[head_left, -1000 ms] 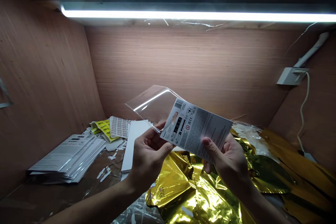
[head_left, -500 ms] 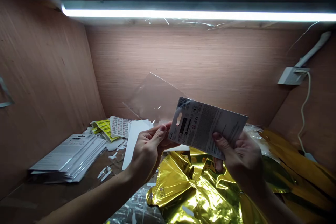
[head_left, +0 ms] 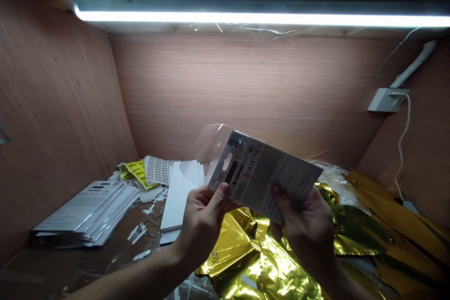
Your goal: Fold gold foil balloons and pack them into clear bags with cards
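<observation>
My left hand [head_left: 202,220] and my right hand [head_left: 305,225] hold up a grey printed card [head_left: 263,176] with a hang hole and a barcode near its top. A clear plastic sleeve [head_left: 213,143] sticks out behind the card's upper left corner. My left thumb and fingers pinch the card's lower left edge together with the sleeve. The thumb of my right hand presses on the card's lower middle, with the fingers behind it. Crumpled gold foil [head_left: 260,258] lies on the bench just below both hands.
A stack of grey printed cards [head_left: 84,211] lies at the left. White sheets [head_left: 179,192], a label sheet [head_left: 157,170] and yellow stickers [head_left: 135,172] sit behind it. More gold foil [head_left: 393,215] fills the right. Wooden walls enclose the bench; a socket box [head_left: 386,100] with a cable hangs at right.
The card has come lower and to the left, back over the clear sleeve, which now shows less. Both hands have drawn closer together.
</observation>
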{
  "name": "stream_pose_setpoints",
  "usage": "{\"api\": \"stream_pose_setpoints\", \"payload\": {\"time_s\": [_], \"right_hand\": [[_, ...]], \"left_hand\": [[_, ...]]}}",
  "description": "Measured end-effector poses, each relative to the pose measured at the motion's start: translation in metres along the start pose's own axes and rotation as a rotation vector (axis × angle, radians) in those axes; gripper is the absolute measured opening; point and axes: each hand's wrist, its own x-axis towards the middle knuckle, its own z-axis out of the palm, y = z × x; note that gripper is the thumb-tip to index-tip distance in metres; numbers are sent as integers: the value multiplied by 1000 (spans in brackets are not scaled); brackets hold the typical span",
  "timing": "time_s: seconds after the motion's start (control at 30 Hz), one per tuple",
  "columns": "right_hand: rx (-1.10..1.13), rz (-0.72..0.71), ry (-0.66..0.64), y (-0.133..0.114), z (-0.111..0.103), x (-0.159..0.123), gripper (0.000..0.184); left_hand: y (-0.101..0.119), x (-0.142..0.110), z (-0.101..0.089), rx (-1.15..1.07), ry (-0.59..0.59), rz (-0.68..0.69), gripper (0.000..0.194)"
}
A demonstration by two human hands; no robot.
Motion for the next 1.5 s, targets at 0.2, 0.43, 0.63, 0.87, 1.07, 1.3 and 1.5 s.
{"api": "stream_pose_setpoints", "payload": {"time_s": [0.2, 0.43, 0.63, 0.87, 1.07, 1.3, 1.5], "right_hand": [[61, 64, -240, 7, 0, -1, 37], [-139, -19, -337, -7, -24, 28, 35], [-173, -8, -268, 6, -9, 13, 33], [-214, 115, -275, 11, -10, 16, 45], [-228, 135, -294, 19, -5, 11, 48], [-196, 135, -266, 20, 2, 5, 48], [-125, 214, -244, 24, 8, -2, 51]], "left_hand": [[15, 12, 1, -58, 133, 25, 27], [27, 28, -7, -44, 313, 105, 39], [-5, 5, 8, -38, 260, -40, 75], [-3, 17, -12, -96, 217, -194, 40], [-9, 15, -11, -69, 240, -221, 43], [-18, 6, -7, -35, 179, -197, 46], [-23, 2, -5, -31, 221, -181, 50]]}}
